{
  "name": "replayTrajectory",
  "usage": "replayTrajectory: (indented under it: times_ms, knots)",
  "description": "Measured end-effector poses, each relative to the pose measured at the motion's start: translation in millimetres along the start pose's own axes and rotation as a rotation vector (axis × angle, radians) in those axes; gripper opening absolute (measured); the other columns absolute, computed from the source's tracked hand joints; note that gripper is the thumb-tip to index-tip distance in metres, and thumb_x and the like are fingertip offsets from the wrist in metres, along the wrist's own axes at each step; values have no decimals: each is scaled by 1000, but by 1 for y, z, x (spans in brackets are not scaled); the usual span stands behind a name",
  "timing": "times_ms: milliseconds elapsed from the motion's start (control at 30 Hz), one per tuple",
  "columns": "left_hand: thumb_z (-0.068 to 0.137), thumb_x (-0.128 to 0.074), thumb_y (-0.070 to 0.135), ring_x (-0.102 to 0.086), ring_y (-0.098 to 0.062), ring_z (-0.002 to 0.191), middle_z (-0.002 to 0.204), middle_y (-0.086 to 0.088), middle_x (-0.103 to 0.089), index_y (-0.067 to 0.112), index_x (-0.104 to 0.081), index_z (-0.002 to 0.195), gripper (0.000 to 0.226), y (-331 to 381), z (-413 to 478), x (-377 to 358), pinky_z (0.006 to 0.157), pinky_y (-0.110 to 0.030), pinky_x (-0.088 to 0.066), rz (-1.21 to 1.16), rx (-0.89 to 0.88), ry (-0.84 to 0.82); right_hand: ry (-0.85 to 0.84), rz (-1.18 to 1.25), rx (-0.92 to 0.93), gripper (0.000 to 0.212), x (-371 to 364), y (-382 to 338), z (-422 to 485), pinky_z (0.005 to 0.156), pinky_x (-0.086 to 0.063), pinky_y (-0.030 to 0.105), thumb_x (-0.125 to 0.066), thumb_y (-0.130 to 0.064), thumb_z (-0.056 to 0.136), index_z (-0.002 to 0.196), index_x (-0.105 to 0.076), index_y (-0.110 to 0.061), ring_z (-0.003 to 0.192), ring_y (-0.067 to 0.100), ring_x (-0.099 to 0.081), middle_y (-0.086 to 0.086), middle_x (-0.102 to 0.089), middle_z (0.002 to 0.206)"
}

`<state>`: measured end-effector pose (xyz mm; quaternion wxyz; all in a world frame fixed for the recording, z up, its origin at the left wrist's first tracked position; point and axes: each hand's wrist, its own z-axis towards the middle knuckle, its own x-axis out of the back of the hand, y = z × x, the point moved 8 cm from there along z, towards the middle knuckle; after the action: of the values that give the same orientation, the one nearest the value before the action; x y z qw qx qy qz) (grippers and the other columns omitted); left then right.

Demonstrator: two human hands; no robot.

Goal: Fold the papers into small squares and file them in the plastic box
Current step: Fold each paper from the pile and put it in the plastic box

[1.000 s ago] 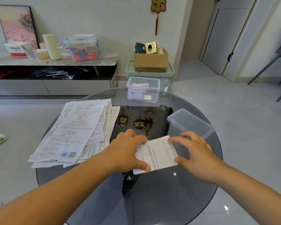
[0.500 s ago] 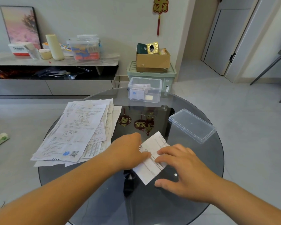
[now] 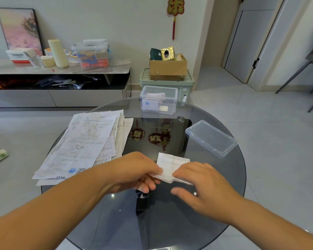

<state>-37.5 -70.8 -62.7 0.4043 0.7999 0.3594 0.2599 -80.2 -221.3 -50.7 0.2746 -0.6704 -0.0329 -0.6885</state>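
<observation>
A round glass desk (image 3: 224, 204) is filling the middle of the view, and a long low sideboard (image 3: 61, 69) is running along the wall behind it, carrying jars and a clear container. On the desk's left half a loose stack of printed papers (image 3: 87, 145) is lying fanned out, its left side reaching the desk's rim. Two bare forearms are coming in from the near side, with the left hand (image 3: 134, 172) and the right hand (image 3: 202, 183) meeting over the desk's near middle, just right of the stack. A clear lid (image 3: 210, 138) is lying flat near the right rim, apart from both hands. At the far edge the plastic box (image 3: 159, 101) is standing open, holding several small folded papers. Red ornaments (image 3: 152, 137) are showing through the glass between the box and the hands. The folded paper (image 3: 172, 164) is sitting between the two hands, its far part lying flat and its near edge lifting off the glass. The left hand's fingers (image 3: 148, 185) are curling under that edge and pinching it against the thumb. The right hand's fingers (image 3: 182, 171) are lying fairly straight on the paper's right part, pressing along the crease, while the thumb is sticking out below, touching nothing.
</observation>
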Motion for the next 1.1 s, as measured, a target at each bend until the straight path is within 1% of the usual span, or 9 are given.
replayTrajectory:
  times_ms: [100, 167, 267, 367, 467, 667, 867, 1000, 1100]
  knots:
    - [82, -80, 37, -59, -18, 68, 71, -5, -65, 11, -77, 108, 37, 1, -5, -5, 63, -24, -52, 184, -40, -92, 58, 126, -43, 25, 5, 7, 1, 82, -47, 21, -46, -45, 101, 109, -68, -35, 99, 3, -55, -20, -65, 106]
    - [80, -81, 40, -61, -16, 68, 65, 2, -65, 18, -74, 117, 43, 2, -7, -5, 65, -26, -54, 364, -87, -84, 54, 241, -143, 18, 6, 19, 3, 72, -45, 15, -50, -40, 101, 103, -67, -36, 91, 4, -55, -17, -62, 95]
    - [84, -77, 45, -64, -11, 56, 64, 3, -69, 18, -76, 96, 30, 4, 1, 1, 57, -24, -56, 566, -161, 125, 95, 304, -273, 7, 6, 35, 9, 65, -44, 13, -59, -43, 96, 103, -60, -42, 86, 3, -57, -15, -62, 94]
    - [82, -74, 57, -66, -11, 56, 67, 1, -69, 17, -65, 68, 43, 7, 15, 7, 59, -32, -59, 803, -185, 358, 104, 274, -370, 41, -1, 46, 13, 81, -49, 24, -69, -46, 89, 125, -50, -42, 99, 9, -53, -18, -59, 97]
    - [80, -72, 61, -57, -11, 55, 58, 4, -58, 19, -53, 58, 51, 10, 24, 8, 55, -30, -47, 899, -163, 439, 89, 142, -387, 69, 0, 47, 15, 96, -38, 35, -67, -57, 85, 143, -31, -44, 108, 12, -42, -22, -50, 96]
    - [79, -71, 65, -60, -11, 63, 72, 6, -64, 25, -50, 67, 47, 10, 27, 6, 55, -26, -45, 938, -108, 434, 9, -4, -334, 61, -3, 37, 12, 92, -19, 29, -52, -75, 84, 138, -42, -49, 113, 9, -30, -20, -39, 111]
    - [76, -78, 61, -71, -14, 61, 79, 1, -71, 23, -52, 81, 46, 6, 29, 10, 72, -34, -63, 903, -13, 365, -81, 28, -422, 60, 2, 45, 17, 94, -23, 33, -63, -68, 83, 137, -43, -51, 121, 13, -29, -14, -40, 115]
    - [74, -79, 61, -69, -13, 72, 89, 4, -69, 25, -48, 85, 48, 8, 26, 9, 75, -31, -61, 949, -24, 393, -125, 56, -476, 59, 6, 60, 13, 97, -26, 39, -70, -64, 80, 132, -44, -56, 124, 16, -34, -13, -42, 113]
    - [65, -84, 63, -55, -11, 92, 107, 9, -54, 30, -41, 102, 65, 21, 17, 9, 77, -29, -54, 1023, -164, 507, -137, 80, -475, 58, 7, 63, 14, 100, -27, 40, -72, -59, 81, 132, -45, -57, 125, 16, -35, -13, -45, 115]
